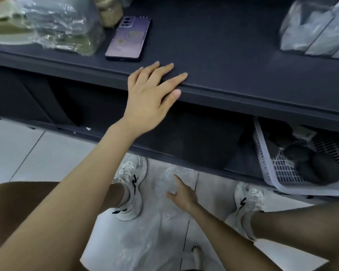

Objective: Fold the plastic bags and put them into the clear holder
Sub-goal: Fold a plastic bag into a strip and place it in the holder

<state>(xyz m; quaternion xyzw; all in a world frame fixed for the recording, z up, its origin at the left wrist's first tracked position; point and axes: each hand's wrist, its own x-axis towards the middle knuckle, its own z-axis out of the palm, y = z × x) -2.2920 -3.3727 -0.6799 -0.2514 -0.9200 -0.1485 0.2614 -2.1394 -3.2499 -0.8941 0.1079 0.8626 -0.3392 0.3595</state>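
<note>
So the left hand (149, 98) is resting flat on the front edge of the dark counter (223, 55), fingers spread wide and holding nothing, just leaning there. The right hand (181, 192) is reaching down to the floor between the two white sneakers (130, 184), touching a clear plastic bag (159, 227) that's lying crumpled on the pale floor tiles (37, 153). The right grip is loose, fingers partly open on the top of the bag, and I honestly can't tell if it's pinching the plastic or just touching it. Up on the counter there's a purple phone (128, 38) lying face down near the edge, a pile of clear bagged stuff (53, 26) at the far left, and more clear plastic (317, 28) at the far right that might be the holder, too blurry to say. Under the counter on the right sits a white slotted basket (278, 173) with dark things in it.
</note>
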